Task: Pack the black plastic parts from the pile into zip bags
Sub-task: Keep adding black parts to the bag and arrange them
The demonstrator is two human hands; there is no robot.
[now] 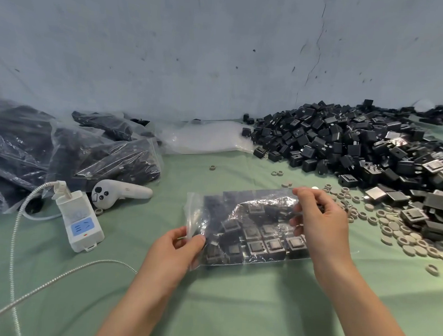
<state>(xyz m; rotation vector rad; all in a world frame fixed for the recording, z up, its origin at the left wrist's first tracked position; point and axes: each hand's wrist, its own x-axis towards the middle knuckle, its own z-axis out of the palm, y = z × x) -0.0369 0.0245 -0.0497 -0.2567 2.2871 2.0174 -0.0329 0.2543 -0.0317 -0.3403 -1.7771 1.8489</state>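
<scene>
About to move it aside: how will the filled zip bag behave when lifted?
Probably floppy: the zip bag film looks thin and crinkled. Likely sags mid-span, since separate black parts fill it. The glossy film may slip.

Only two hands and two forearms of the person are in view, all uncovered. The left hand (179, 246) has slim fingers (196, 241) with smooth knuckles. Behind the fingers, the wrist runs into a bare left forearm (135, 301) that reaches the lower edge. The right hand (322, 223) looks alike. Behind its fingers, the bare right forearm (358, 306) widens toward the lower right corner.
</scene>
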